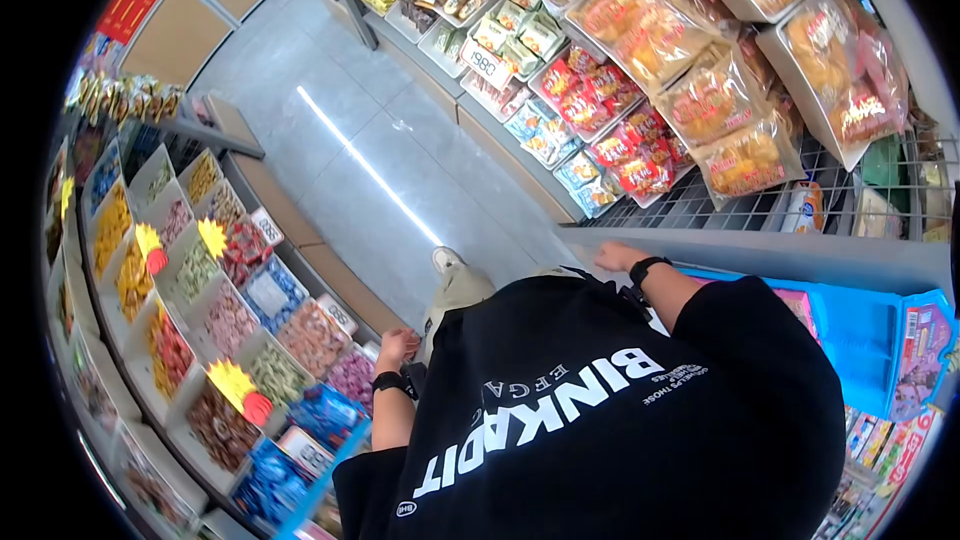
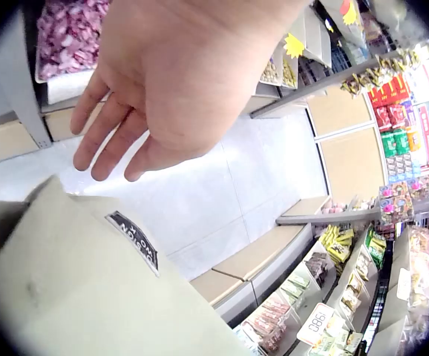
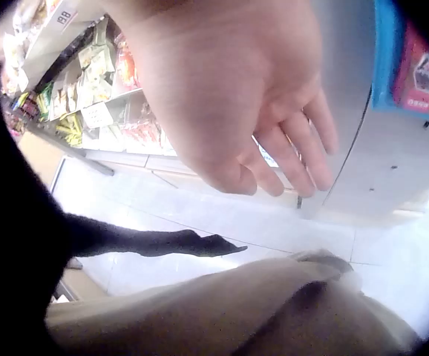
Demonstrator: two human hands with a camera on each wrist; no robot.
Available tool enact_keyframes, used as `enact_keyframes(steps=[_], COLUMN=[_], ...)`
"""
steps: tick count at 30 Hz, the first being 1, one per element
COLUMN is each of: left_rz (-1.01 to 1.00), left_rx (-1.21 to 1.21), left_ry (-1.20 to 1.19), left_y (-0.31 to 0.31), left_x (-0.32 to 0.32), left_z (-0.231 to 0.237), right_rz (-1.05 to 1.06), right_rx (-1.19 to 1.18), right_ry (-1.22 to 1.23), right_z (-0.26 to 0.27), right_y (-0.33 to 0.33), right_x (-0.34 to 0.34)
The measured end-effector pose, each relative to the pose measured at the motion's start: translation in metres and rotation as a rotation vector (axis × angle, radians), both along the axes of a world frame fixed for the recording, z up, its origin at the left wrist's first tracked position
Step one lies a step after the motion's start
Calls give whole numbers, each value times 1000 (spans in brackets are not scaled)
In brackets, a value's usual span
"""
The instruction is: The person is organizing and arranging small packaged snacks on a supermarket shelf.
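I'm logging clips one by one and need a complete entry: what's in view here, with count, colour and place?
Wrapped sweets: many, mixed colours, in bins on the left
Starburst signs: at least four, yellow, among the bins
Red snack packets: many, red, on right-hand shelving
Bagged baked goods: many, golden-brown, right-hand shelving
Price cards: several, white, both sides
Tray: one, blue, by the right arm
Tiled floor: one, grey, between the shelves
T-shirt: one, black, worn
Trousers: one pair, pale khaki, worn
Wristbands: two, black, one per wrist
Left hand: one, bare, near the bins
Right hand: one, bare, beside right-hand shelving
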State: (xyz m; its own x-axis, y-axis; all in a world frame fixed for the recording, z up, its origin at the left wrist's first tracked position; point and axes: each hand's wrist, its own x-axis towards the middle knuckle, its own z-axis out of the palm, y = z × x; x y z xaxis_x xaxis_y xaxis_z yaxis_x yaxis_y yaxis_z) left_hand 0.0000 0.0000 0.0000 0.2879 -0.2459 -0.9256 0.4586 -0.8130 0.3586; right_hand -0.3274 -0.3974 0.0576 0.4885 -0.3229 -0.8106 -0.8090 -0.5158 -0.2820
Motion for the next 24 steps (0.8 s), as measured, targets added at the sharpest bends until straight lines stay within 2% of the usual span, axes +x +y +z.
enact_keyframes(steps=[2,3,4,6,8,9,12,13,15,16,17,18,19,20,21,22,23,24], left_rz=[-53,-80,-120,-195,-256,-291,-336,-344,-339,-312,-318,-568,-812,-871,-666,-467,-332,-127], left_rx=[-97,-54,-64,-92,-58,-31,6,9,9,-33,-26,6,-165,-235,-96,70,130,92], left_ry=[35,-23,22,-9,-18,-33,-87,-111,-151,-181,-233,-348,-539,-545,-512,-416,-370,-372], left_y=[-23,-7,-15,-40,-47,-46,-65,-68,-81,-74,-75,-81,-77,-73,-81,-96,-110,-114], left_x=[-4,115,109,153,195,212,253,265,284,295,300,306,312,317,314,321,322,321], left_z=[-17,15,3,-10,-18,-17,13,19,25,7,6,21,15,12,31,45,61,61], right_rz=[-270,-291,-349,-433,-634,-655,-609,-516,-383,-324,46,2,224,-330,-826,-759,-759,-478], right_rx=[71,121,116,111,167,189,154,142,91,68,-26,67,-28,216,363,422,398,386], right_ry=[61,6,14,-28,-148,-143,-112,-92,-74,-75,-158,-93,-167,-159,1,140,171,157], right_z=[-7,-15,-9,-20,-37,-34,-24,-29,-38,-48,-64,-47,-73,-104,-72,-67,-64,-62], right_y=[-6,15,14,3,2,7,4,3,-9,-17,-30,-43,-54,-68,-73,-91,-105,-123], right_x=[-38,62,43,48,52,58,87,94,111,119,126,159,166,164,205,239,263,289])
